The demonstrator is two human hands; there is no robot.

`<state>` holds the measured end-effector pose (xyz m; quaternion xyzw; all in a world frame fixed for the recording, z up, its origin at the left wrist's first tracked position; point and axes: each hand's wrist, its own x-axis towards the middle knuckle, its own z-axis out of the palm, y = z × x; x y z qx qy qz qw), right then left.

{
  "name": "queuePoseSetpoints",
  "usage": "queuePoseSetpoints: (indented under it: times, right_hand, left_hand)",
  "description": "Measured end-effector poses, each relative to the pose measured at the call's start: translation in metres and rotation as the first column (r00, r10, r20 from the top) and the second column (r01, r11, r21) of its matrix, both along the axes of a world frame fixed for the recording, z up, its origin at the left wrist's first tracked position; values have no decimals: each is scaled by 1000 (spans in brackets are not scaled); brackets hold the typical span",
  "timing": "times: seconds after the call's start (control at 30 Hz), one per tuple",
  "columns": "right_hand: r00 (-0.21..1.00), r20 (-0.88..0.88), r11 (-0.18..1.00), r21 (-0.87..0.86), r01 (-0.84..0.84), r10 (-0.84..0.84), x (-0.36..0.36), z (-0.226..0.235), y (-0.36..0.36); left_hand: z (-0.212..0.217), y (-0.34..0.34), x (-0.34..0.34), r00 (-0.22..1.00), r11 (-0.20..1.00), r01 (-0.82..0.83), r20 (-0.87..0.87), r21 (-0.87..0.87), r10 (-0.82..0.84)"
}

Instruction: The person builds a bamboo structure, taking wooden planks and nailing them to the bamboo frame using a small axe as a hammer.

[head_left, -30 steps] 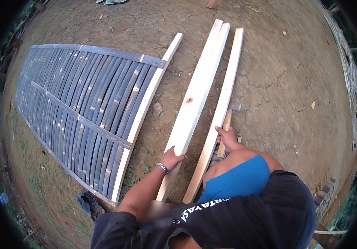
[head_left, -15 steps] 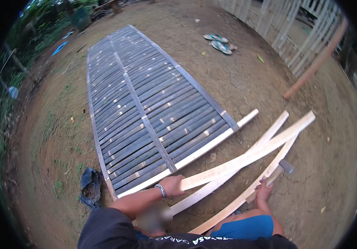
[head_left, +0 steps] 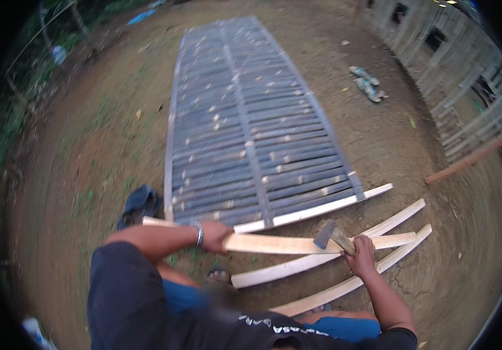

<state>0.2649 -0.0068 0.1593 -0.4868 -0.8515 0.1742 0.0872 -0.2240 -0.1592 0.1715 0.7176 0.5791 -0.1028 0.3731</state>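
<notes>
My left hand point(head_left: 215, 235) grips a long pale wooden plank point(head_left: 286, 243) and holds it level above the ground, across my front. My right hand point(head_left: 360, 255) is closed on the wooden handle of a hatchet point(head_left: 331, 234), whose dark metal head rests against the plank's upper face. Two more pale planks point(head_left: 321, 262) lie on the dirt under the held one, angled up to the right. A metal bracelet sits on my left wrist.
A long panel of grey bamboo slats point(head_left: 245, 122) lies on the dirt ahead, edged at its near end by a pale batten point(head_left: 321, 209). A dark sandal point(head_left: 139, 204) lies at its near left corner. A bamboo fence point(head_left: 467, 87), a reddish pole point(head_left: 472, 156) and a pair of sandals point(head_left: 367, 83) are at right.
My view has swung so the slat panel now runs straight ahead. My left hand has lifted one plank off the ground, and my right hand has brought the hatchet onto it.
</notes>
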Motion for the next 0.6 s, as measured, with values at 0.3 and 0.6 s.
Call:
queuePoseSetpoints:
  times: [0.3,0.6]
  right_hand:
    - [864,188,688,-691,-222,467,-116,4,-34]
    - [775,334,684,-710,-167,536,-139,-24,-84]
  left_hand:
    - [1,-64,-60,999,999,41,-1,-23,-42]
    - [-57,-122,-58,993,995,-94,68,27,92]
